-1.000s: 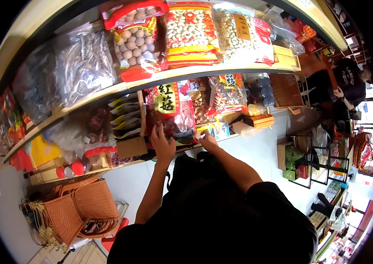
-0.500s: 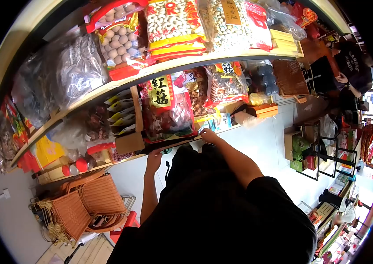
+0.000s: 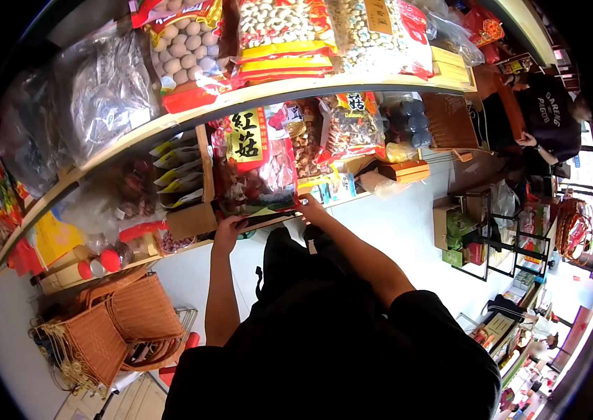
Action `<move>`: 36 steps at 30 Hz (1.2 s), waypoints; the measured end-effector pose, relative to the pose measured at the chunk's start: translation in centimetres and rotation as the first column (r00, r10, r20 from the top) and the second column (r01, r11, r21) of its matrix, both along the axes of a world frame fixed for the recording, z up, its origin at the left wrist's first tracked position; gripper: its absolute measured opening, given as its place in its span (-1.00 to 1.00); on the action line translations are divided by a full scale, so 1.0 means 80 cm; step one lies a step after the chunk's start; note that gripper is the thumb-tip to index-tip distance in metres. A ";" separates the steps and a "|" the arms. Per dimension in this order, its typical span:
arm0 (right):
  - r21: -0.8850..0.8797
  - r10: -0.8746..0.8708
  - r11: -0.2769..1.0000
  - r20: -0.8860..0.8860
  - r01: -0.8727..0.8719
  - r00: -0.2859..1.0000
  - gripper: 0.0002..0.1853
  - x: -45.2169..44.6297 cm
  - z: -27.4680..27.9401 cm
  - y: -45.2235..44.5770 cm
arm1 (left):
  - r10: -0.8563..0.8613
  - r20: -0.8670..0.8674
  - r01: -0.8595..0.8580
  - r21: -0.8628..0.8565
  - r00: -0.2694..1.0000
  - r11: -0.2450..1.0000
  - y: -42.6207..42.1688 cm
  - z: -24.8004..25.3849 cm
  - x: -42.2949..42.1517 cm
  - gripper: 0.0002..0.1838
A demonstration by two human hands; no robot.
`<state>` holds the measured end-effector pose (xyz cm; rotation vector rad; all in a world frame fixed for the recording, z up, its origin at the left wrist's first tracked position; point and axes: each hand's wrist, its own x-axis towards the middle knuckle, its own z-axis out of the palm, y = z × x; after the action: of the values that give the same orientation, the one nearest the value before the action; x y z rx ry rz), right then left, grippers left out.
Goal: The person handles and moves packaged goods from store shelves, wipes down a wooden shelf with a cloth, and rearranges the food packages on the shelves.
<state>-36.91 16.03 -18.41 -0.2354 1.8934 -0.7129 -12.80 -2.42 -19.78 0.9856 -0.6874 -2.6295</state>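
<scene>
A large clear bag of dried red mushrooms (image 3: 261,178), with red and yellow printing, sits at the front of the lower shelf. My right hand (image 3: 312,209) pinches its near right corner, the fingers bent. At its near left corner my left hand (image 3: 226,234) is closed, fingertips curled at a dark edge (image 3: 263,219) under the bag. Whether those fingers hold the bag or that edge is hidden. Left of the bag stands an open cardboard box (image 3: 191,220) with yellow and dark sachets (image 3: 179,175). More bagged dried mushrooms (image 3: 354,126) lie to its right.
Above, the upper shelf (image 3: 198,105) bears bags of nuts and round dried fruit. Wicker baskets (image 3: 146,308) stand low at left. A black rack (image 3: 506,241) with goods is at right. Farther back, a person (image 3: 552,112) in dark clothes holds a reddish-brown board.
My left hand has risen a little towards the bag's near left corner. My right hand has come in closer to the right corner. The camera view has shifted slightly.
</scene>
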 end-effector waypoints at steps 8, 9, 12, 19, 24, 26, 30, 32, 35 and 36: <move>-0.035 -0.116 0.992 0.113 0.120 0.987 -0.45 0.025 0.026 0.008 | 0.168 -0.093 -0.147 0.204 0.981 0.968 0.021 0.027 0.004 -0.83; -0.038 -0.153 0.986 0.136 0.160 0.979 -0.46 0.027 0.025 0.008 | 0.202 -0.107 -0.176 0.213 0.974 0.961 0.020 0.027 0.005 -0.80; -0.006 -0.160 0.987 0.148 0.163 0.976 -0.48 0.023 0.015 0.002 | 0.269 -0.114 -0.245 0.190 0.956 0.951 0.013 0.022 0.002 -0.77; -0.128 0.050 0.989 -0.146 -0.069 0.988 -0.49 -0.012 -0.061 0.000 | 0.338 -0.162 -0.325 0.098 0.927 0.940 0.006 0.015 -0.013 -0.67; -0.236 -0.150 0.956 0.112 0.172 0.982 -0.48 -0.004 0.042 -0.030 | 0.313 -0.131 -0.296 0.134 0.941 0.946 0.003 0.010 -0.012 -0.59; -0.195 -0.181 0.959 0.141 0.207 0.973 -0.48 -0.001 0.050 -0.032 | 0.291 -0.102 -0.271 0.175 0.951 0.947 0.000 0.013 -0.012 -0.53; -0.196 -0.263 0.928 0.255 0.316 0.931 -0.53 -0.003 0.009 -0.028 | 0.246 -0.076 -0.242 0.059 0.966 0.969 0.003 0.051 -0.015 -0.56; -0.224 -0.241 0.930 0.231 0.293 0.943 -0.50 -0.001 0.002 -0.025 | 0.246 -0.037 -0.245 0.008 0.969 0.969 0.005 0.057 -0.016 -0.60; -0.323 -0.238 0.910 0.110 0.261 0.965 -0.45 0.002 0.004 -0.022 | 0.246 0.009 -0.245 -0.031 0.969 0.969 0.013 0.068 -0.017 -0.58; -0.296 -0.251 0.915 0.108 0.272 0.962 -0.41 0.002 0.020 -0.021 | 0.249 -0.011 -0.249 -0.044 0.969 0.968 0.015 0.080 -0.021 -0.57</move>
<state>-36.76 14.33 -16.83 -0.1514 1.7603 -1.1895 -14.48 -1.19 -13.35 0.9814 -0.5774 -2.3880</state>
